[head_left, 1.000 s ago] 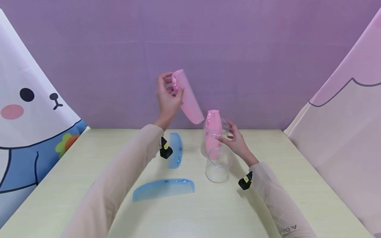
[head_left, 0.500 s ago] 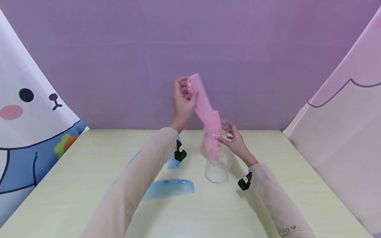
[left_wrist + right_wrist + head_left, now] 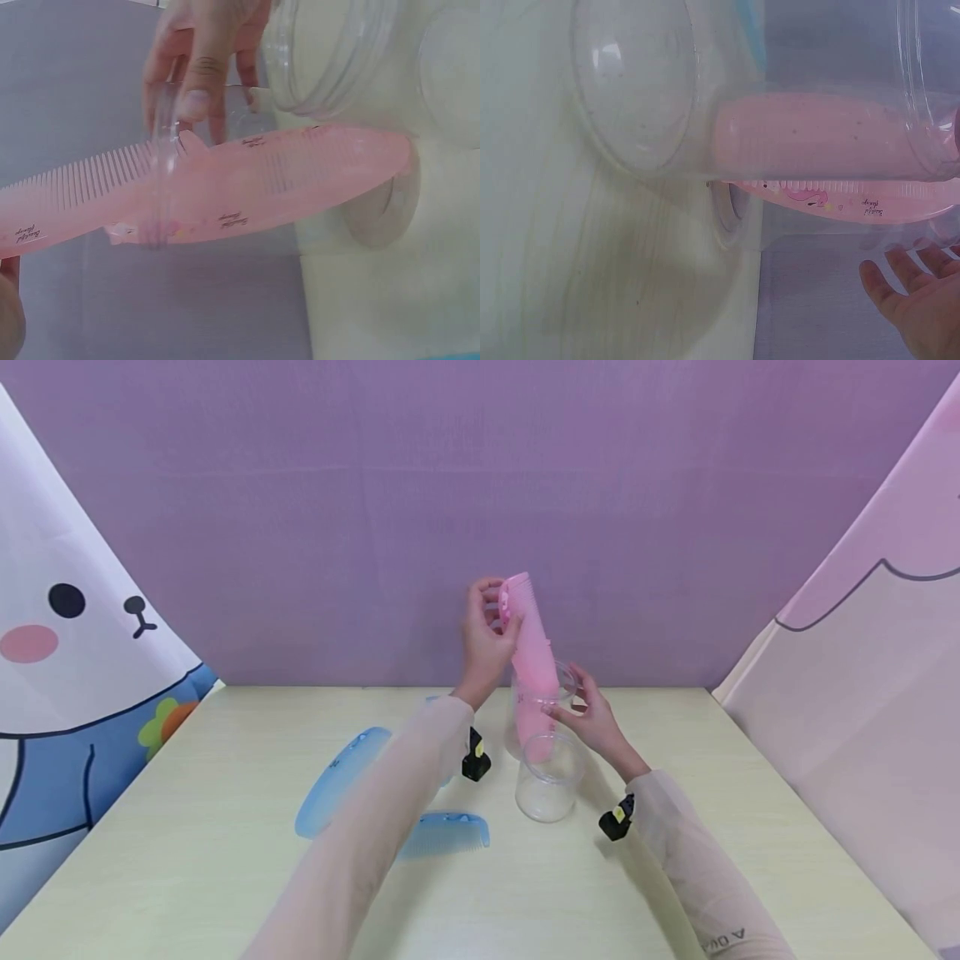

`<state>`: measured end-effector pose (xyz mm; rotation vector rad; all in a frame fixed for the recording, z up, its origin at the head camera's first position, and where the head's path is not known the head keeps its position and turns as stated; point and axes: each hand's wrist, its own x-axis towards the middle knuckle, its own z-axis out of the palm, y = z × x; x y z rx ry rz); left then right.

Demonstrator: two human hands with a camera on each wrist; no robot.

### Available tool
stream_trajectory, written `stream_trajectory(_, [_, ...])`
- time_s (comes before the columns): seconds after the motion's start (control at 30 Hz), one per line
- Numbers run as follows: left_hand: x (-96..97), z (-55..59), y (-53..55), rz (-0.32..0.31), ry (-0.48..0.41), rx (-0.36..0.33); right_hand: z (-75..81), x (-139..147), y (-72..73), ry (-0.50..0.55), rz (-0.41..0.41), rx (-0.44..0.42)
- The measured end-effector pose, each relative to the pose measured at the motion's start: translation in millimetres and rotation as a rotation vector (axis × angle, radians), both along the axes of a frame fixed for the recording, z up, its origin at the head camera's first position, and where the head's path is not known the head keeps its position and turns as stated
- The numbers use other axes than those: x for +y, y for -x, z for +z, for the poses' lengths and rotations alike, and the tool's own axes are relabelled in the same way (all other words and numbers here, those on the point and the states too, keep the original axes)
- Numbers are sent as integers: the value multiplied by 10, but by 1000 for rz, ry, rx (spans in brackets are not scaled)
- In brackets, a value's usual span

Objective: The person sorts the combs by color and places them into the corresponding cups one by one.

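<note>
My left hand (image 3: 487,635) pinches a pink comb (image 3: 527,618) near its upper end, thumb in front. The comb tilts down to the right, its lower end within the mouth of the rear clear jar (image 3: 322,232). A second pink comb (image 3: 315,165) stands inside that jar, its top poking past the rim. My right hand (image 3: 592,714) grips the jar's upper part from the right, thumb on the near side and fingers behind. In the head view the two combs overlap, so the held comb's tip is hard to make out.
Another clear jar (image 3: 547,797) stands just in front of the held one. Blue combs lie on the pale table: one at left (image 3: 337,785), one at front (image 3: 446,835), partly under my left sleeve, and another mostly hidden behind it. A purple cloth (image 3: 300,527) hangs behind.
My left hand has moved right and down, bringing its pink comb from the air left of the jar into the jar's mouth. My right hand and both jars have stayed put.
</note>
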<state>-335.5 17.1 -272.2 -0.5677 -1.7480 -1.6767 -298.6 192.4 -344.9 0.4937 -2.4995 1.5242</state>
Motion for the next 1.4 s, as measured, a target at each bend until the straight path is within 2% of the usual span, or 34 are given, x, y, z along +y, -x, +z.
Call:
stream_trajectory(0.17, [50,-118,44,-17,22,-25,8,-5,-10,2,0,-10])
stream_trajectory(0.4, [104,-237,44,-44,65,-78,-199,91,188,2,-2,2])
stream_trajectory(0.57, [136,-312,60,-64,110,-102,-246,102,214,-10,-5,24])
stream_trajectory(0.8, [146,-357,74,-94,156,-140,11,2,-9,-6,4,-31])
stream_trajectory(1.17, [164,-437,104,-93,216,-170,30,-13,-36,-1,0,-37])
stream_trajectory(1.4, [138,-467,80,-82,310,-260,29,-16,-35,-4,6,-23])
